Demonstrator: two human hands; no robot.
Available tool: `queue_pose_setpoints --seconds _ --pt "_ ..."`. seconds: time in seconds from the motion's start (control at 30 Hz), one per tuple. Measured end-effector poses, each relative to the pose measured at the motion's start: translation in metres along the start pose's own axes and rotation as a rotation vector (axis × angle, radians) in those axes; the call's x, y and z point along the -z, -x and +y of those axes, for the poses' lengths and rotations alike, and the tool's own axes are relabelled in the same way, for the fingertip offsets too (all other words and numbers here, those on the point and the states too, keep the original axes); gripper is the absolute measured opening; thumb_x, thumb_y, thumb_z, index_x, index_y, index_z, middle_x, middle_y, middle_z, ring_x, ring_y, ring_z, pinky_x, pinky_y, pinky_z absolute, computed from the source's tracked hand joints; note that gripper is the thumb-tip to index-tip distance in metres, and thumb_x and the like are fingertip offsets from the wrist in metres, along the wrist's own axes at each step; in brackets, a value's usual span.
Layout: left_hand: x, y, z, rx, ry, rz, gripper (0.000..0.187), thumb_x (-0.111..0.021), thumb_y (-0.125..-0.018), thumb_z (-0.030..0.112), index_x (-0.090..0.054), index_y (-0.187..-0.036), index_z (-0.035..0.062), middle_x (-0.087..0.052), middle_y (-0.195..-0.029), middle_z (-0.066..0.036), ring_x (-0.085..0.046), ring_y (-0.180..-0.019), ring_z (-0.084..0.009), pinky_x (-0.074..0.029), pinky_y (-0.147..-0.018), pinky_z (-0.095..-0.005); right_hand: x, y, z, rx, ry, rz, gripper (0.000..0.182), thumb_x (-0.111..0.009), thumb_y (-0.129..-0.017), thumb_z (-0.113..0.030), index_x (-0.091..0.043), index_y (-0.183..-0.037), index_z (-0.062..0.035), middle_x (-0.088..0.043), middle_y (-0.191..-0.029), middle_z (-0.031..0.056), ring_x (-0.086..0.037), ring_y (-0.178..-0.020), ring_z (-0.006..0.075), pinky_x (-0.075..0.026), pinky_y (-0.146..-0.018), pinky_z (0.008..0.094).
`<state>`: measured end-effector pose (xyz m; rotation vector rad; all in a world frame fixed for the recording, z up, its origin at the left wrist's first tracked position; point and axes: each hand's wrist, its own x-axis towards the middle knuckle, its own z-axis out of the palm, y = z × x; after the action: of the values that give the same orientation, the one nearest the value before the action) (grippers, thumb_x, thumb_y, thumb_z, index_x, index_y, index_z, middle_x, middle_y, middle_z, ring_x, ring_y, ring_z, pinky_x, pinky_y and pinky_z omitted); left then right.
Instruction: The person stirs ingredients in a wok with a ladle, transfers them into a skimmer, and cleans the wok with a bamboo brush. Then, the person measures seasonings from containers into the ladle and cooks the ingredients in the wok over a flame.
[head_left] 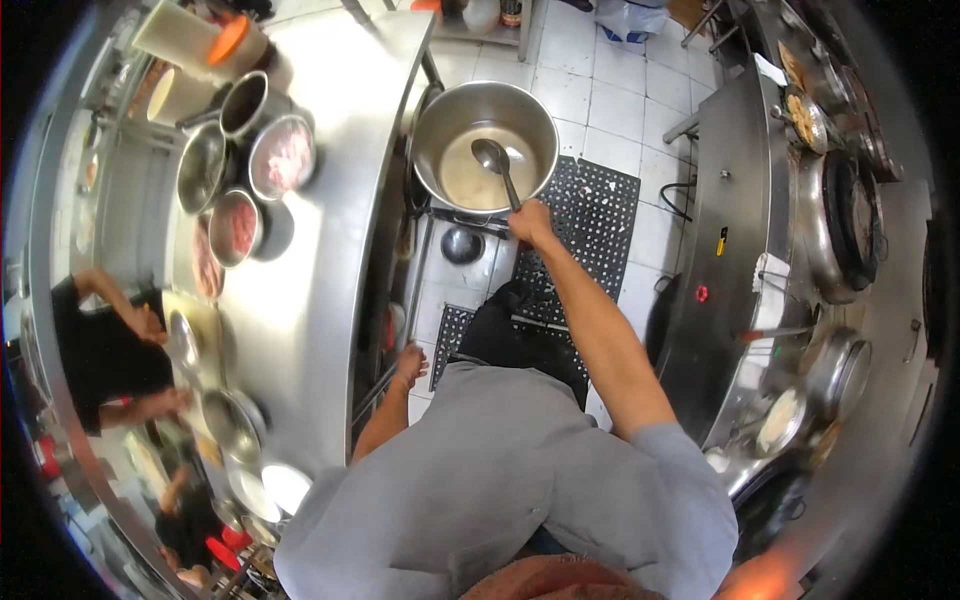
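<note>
My right hand [530,222] is closed round the handle of a metal ladle [490,156]. The ladle's bowl hangs over the inside of a large steel pot [428,165], where a shallow, pale liquid shows at the bottom. My left hand [411,366] is low beside the steel counter's edge, with its fingers loosely apart and nothing visible in them. Between my legs and the pot, a dark round bowl-shaped object [462,245] sits low down.
On the steel counter [330,200] at left stand metal bowls of raw meat [238,228] and pots. A co-worker's hands [160,325] are beyond it. Black perforated mats [600,215] cover part of the tiled floor. Along the right runs a stove [735,240] with large pans.
</note>
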<state>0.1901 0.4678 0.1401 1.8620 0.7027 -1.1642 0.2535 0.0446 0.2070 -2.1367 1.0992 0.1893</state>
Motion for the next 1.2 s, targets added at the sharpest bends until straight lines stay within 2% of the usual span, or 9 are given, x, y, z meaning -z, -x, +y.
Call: queue_pose_setpoints --seconds 0.27,0.37,0.6,0.67,0.77,1.0,1.07,1.1,1.2 --pt "0.034 0.001 -0.030 0.194 -0.092 -0.035 0.010 -0.048 -0.087 0.017 -0.056 -0.090 0.0115 -0.057 -0.081 -0.004 -0.060 -0.067 -0.0188 -0.046 -0.052 -0.0370 0.015 0.003 -0.004 -0.304 -0.731 -0.335 0.013 -0.061 -0.070 -0.006 -0.064 -0.066 0.0053 -0.059 -0.053 0.0093 -0.055 -0.042 0.0161 -0.043 -0.040 0.0312" --pt "0.050 -0.082 -0.068 0.236 -0.160 -0.269 0.013 -0.051 -0.087 0.022 -0.055 -0.091 0.0110 -0.057 -0.081 -0.007 -0.059 -0.067 -0.0218 -0.045 -0.049 -0.0409 0.025 0.040 0.001 0.204 0.126 -0.061 0.019 -0.062 -0.073 -0.008 -0.067 -0.088 0.0026 -0.065 -0.083 0.0276 -0.064 -0.083 0.0440 -0.052 -0.074 0.0488" --pt "-0.009 -0.166 0.038 0.182 -0.093 -0.537 0.013 -0.055 -0.088 0.028 -0.057 -0.090 0.0148 -0.045 -0.063 -0.005 -0.041 -0.045 -0.0216 -0.037 -0.039 -0.0333 0.116 0.137 0.022 0.210 -0.353 0.151 0.026 -0.058 -0.075 -0.006 -0.062 -0.099 0.0025 -0.064 -0.082 0.0261 -0.064 -0.080 0.0421 -0.050 -0.073 0.0466" --pt "-0.035 -0.142 0.093 -0.049 -0.419 -0.299 0.013 -0.054 -0.087 0.024 -0.056 -0.086 0.0107 -0.047 -0.061 -0.007 -0.045 -0.045 -0.0218 -0.040 -0.040 -0.0355 0.147 0.164 0.032 0.167 -0.514 0.342 0.025 -0.058 -0.077 -0.008 -0.063 -0.101 -0.0009 -0.064 -0.081 0.0231 -0.065 -0.077 0.0385 -0.050 -0.068 0.0445" --pt "-0.077 -0.120 0.163 -0.157 -0.481 -0.355 0.012 -0.052 -0.087 0.021 -0.053 -0.082 0.0098 -0.047 -0.061 -0.006 -0.046 -0.045 -0.0209 -0.038 -0.038 -0.0352 0.218 0.212 0.056 0.014 -0.603 0.406 0.042 -0.063 -0.081 -0.009 -0.058 -0.122 -0.0018 -0.065 -0.080 0.0100 -0.060 -0.072 0.0114 -0.050 -0.067 0.0287" --pt "-0.176 -0.103 0.231 -0.258 -0.435 -0.588 0.009 -0.051 -0.087 0.018 -0.051 -0.083 0.0090 -0.051 -0.065 -0.006 -0.051 -0.049 -0.0196 -0.039 -0.038 -0.0340 0.351 0.336 0.170 -0.030 -1.223 0.850 0.021 -0.059 -0.090 -0.011 -0.059 -0.108 -0.0018 -0.053 -0.063 -0.0021 -0.043 -0.041 0.0035 -0.032 -0.032 0.0211" --pt "-0.193 -0.102 0.222 -1.305 -0.931 -0.830 0.008 -0.054 -0.086 0.019 -0.054 -0.085 0.0113 -0.054 -0.067 -0.004 -0.053 -0.051 -0.0195 -0.040 -0.039 -0.0336 0.391 0.364 0.215 -0.252 -1.044 1.141 0.040 -0.063 -0.086 -0.011 -0.054 -0.122 0.0035 -0.055 -0.061 0.0014 -0.045 -0.039 0.0066 -0.032 -0.031 0.0231" --pt "-0.204 -0.103 0.213 -1.427 -1.164 -0.714 0.010 -0.056 -0.084 0.020 -0.055 -0.085 0.0103 -0.056 -0.069 -0.006 -0.055 -0.054 -0.0234 -0.042 -0.043 -0.0362 0.411 0.379 0.245 -0.249 -1.074 1.193 0.048 -0.062 -0.085 -0.009 -0.049 -0.129 0.0055 -0.056 -0.061 0.0033 -0.045 -0.038 0.0082 -0.033 -0.031 0.0242" --pt "-0.217 -0.112 0.174 -1.766 -1.663 -0.506 0.019 -0.064 -0.079 0.022 -0.056 -0.088 0.0070 -0.063 -0.074 -0.013 -0.060 -0.063 -0.0350 -0.048 -0.055 -0.0440 0.473 0.412 0.322 -0.327 -1.007 1.370 0.011 -0.056 -0.083 -0.010 -0.061 -0.084 0.0000 -0.049 -0.049 0.0025 -0.041 -0.033 0.0107 -0.029 -0.032 0.0270"
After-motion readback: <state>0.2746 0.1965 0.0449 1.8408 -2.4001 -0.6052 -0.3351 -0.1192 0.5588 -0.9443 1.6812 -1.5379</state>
